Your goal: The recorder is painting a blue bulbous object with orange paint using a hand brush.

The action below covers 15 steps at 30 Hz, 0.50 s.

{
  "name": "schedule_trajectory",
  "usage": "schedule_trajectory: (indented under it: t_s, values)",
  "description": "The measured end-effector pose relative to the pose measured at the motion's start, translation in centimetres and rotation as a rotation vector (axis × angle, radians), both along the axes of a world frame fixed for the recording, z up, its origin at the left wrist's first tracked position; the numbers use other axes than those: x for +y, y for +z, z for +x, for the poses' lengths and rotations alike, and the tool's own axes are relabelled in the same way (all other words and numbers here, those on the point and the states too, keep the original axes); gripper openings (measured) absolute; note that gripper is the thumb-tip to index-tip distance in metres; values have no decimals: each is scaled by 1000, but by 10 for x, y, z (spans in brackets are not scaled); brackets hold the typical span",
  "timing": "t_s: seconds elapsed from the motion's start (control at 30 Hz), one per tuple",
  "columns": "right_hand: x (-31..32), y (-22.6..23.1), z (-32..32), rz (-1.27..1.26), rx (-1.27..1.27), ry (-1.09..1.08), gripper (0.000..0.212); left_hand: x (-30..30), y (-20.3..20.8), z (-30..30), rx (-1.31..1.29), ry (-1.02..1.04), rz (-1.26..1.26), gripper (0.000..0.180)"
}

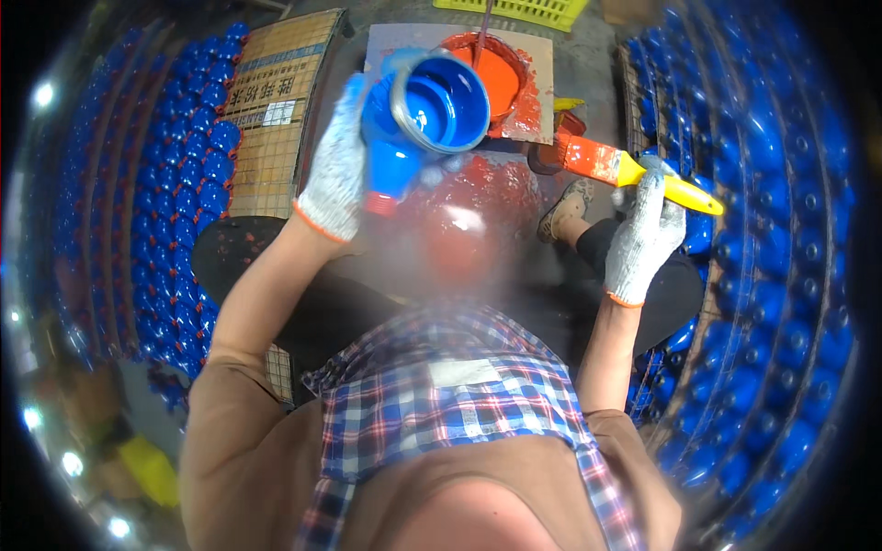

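Head view looks down on a seated person wearing speckled work gloves. The left hand (338, 170) is closed around a blue pipe fitting (424, 119) and holds it up in front of the chest. The fitting's wide round mouth faces up toward the camera and a little to the right, and its narrow neck, with a red tip, points down and to the left, so its long line runs on a slant. The right hand (646, 234) is closed around the yellow handle of a paintbrush (614, 165). The brush lies almost flat, with its handle end out to the right and its orange-red bristles pointing left, toward the fitting. The bristles sit just to the right of the fitting and a bit lower, near it but not touching. So the fitting lies left of the brush hand, and the left hand already has it. Behind the fitting, a bucket of orange-red paint (501, 73) stands on a paint-stained board (537, 50). Rows of blue parts (197, 174) lie on both sides on the floor.
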State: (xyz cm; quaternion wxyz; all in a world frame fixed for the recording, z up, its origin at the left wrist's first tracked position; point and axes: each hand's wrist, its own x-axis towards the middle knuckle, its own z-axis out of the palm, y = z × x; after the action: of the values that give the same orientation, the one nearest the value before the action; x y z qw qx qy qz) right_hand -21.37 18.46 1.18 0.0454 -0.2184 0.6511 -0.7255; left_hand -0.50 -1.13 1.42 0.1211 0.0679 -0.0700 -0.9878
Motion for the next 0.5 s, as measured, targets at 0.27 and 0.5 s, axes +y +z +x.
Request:
schedule_trajectory:
  t_s: [0.27, 0.5]
  values:
    - [-59, -19, -16, 261, 3, 159, 24, -19, -10, -11, -507, 63, -302, 59]
    - [-120, -89, -44, 455, 280, 135, 30, -21, -20, -6, -560, 29, -487, 51]
